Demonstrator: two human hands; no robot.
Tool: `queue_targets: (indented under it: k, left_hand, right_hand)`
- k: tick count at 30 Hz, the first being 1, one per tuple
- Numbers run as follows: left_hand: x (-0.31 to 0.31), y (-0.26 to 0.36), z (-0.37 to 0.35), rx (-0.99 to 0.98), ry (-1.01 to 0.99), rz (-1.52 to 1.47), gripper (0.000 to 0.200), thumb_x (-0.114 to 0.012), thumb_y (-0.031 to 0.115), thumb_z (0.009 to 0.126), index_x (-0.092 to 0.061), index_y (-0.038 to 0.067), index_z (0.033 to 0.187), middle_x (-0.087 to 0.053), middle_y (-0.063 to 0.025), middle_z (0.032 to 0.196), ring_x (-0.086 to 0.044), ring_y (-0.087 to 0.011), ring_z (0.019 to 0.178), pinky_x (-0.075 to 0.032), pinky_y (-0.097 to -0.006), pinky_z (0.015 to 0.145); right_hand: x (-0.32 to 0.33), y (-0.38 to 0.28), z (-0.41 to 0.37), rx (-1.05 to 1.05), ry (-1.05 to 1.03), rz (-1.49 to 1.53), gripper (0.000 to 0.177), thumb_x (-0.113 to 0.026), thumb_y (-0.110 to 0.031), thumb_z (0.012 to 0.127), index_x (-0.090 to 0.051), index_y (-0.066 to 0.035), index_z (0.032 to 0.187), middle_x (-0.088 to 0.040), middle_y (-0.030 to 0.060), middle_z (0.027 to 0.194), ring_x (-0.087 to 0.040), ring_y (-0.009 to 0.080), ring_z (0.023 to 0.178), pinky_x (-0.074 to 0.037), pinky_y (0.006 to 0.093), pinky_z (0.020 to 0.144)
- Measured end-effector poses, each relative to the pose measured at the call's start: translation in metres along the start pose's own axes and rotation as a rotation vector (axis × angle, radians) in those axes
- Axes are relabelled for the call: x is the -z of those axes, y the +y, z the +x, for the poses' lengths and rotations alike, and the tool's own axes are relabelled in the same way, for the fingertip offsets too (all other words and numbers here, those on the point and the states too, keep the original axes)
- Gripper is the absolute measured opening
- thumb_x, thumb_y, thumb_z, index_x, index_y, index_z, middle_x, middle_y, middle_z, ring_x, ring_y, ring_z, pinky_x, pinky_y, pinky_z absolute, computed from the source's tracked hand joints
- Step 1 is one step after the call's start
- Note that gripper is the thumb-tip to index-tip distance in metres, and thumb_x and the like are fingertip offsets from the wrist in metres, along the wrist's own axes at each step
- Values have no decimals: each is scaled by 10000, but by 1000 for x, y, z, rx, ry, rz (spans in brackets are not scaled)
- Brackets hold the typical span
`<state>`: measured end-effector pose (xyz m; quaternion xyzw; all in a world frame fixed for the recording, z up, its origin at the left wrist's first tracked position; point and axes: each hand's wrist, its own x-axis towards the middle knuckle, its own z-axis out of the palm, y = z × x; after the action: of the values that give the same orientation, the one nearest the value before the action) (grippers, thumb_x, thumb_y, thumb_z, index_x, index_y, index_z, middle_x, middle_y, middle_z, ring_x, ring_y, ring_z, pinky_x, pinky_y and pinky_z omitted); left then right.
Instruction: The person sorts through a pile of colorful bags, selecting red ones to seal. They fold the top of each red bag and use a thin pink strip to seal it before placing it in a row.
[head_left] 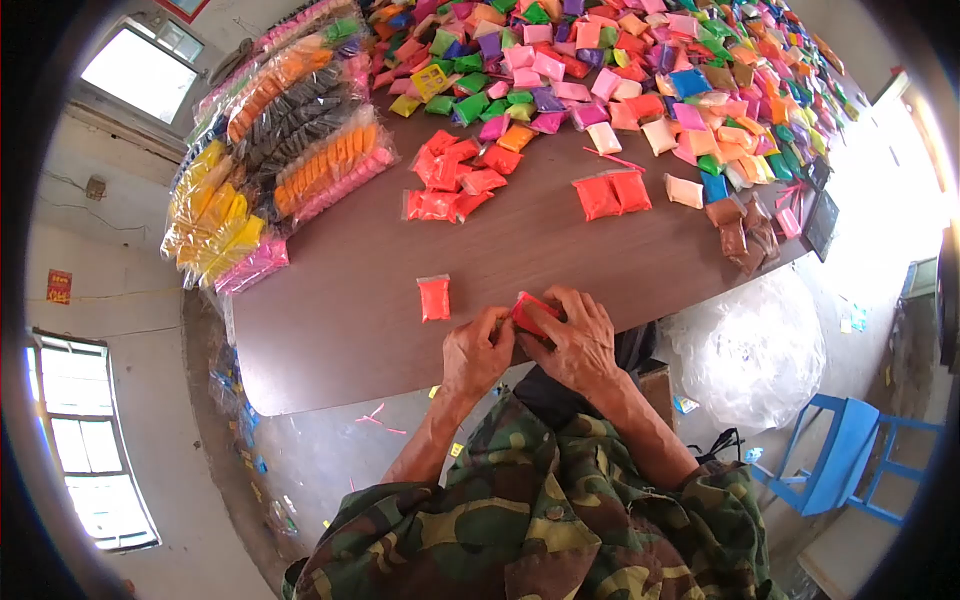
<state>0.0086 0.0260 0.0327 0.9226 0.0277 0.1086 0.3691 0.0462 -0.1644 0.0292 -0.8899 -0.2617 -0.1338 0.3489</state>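
Observation:
Close to the table's front edge, a small red packet is between my two hands. My right hand is closed on it, with the fingers bent over its top and right side. At its left end, my left hand is closed in a pinch; the fingers partly hide that end. Another red packet lies flat on the table, a little beyond my left hand. Farther off is a joined pair of red packets. A loose heap of red packets lies to their left.
A large pile of multicoloured packets covers the back of the brown table. Bagged stacks of packets stand at the left. Brown packets lie near the right edge. A blue stool and a clear plastic bag are on the floor.

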Motion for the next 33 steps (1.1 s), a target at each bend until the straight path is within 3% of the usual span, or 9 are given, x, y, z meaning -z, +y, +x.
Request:
queue_targets:
  k: [1,4,10,15,17,25,27,29,33]
  left_hand:
    - [2,-1,-1,8,-20,-7,119,-747,91,986,-762,21,1080,-737,-177,795,-743,-262,660,-550,-395,602]
    - [6,-4,-1,11,-57,-9,123,-746,96,986,-766,37,1093,-748,-185,808,-754,-291,668,-553,-405,604]
    - [9,-1,0,21,-113,57,137,-735,149,1003,-775,65,1104,-771,-212,921,-765,-422,807,-589,-479,678]
    - [0,-19,-1,-116,-78,153,112,-710,210,1008,-751,130,1075,-748,-196,841,-728,-466,782,-571,-562,674]
    - [-2,-22,0,-155,-56,161,117,-710,219,1006,-754,138,1078,-739,-204,826,-725,-471,782,-570,-577,689]
    - [-14,-34,-3,-188,73,136,94,-740,217,971,-791,148,1007,-746,-190,784,-757,-434,745,-593,-546,674]
    - [12,2,-7,18,-187,239,319,-689,329,1076,-790,113,1288,-793,-225,1145,-782,-395,1000,-614,-487,860]
    - [-6,-26,-10,-257,94,125,200,-723,278,1052,-822,132,1149,-791,-193,918,-772,-390,773,-614,-449,668]
    - [-6,-21,-14,-182,98,208,182,-754,281,1032,-833,128,1092,-779,-184,857,-753,-382,703,-600,-457,626]
  right_hand:
    - [0,-1,0,1,-2,6,553,-917,-221,761,-769,-232,1293,-616,42,1139,-644,283,1009,-532,464,837]
    - [-4,0,-4,11,3,-10,543,-905,-236,772,-772,-225,1299,-627,30,1106,-649,278,1004,-533,459,835]
    - [-9,-2,-2,36,48,-40,477,-864,-195,783,-776,-205,1252,-624,30,985,-657,285,919,-546,448,768]
    - [-10,3,-4,55,6,-19,351,-835,-267,867,-755,-158,1191,-642,81,991,-672,333,927,-557,483,750]
    - [-15,6,-7,55,56,-30,379,-844,-273,816,-779,-176,1176,-641,63,933,-678,302,876,-575,445,770]
    - [-26,20,-4,62,-12,2,265,-803,-335,907,-778,-216,1143,-691,49,980,-734,310,909,-627,437,765]
    - [-39,33,-7,116,-6,-29,311,-788,-338,926,-771,-199,1204,-706,67,1036,-732,320,961,-629,445,809]
    - [-40,37,-6,164,-22,-44,379,-765,-341,945,-752,-184,1290,-710,91,1099,-730,324,1015,-632,451,851]
    - [-36,33,-8,164,-103,-30,454,-741,-339,973,-710,-159,1388,-696,115,1210,-713,327,1135,-625,471,927]
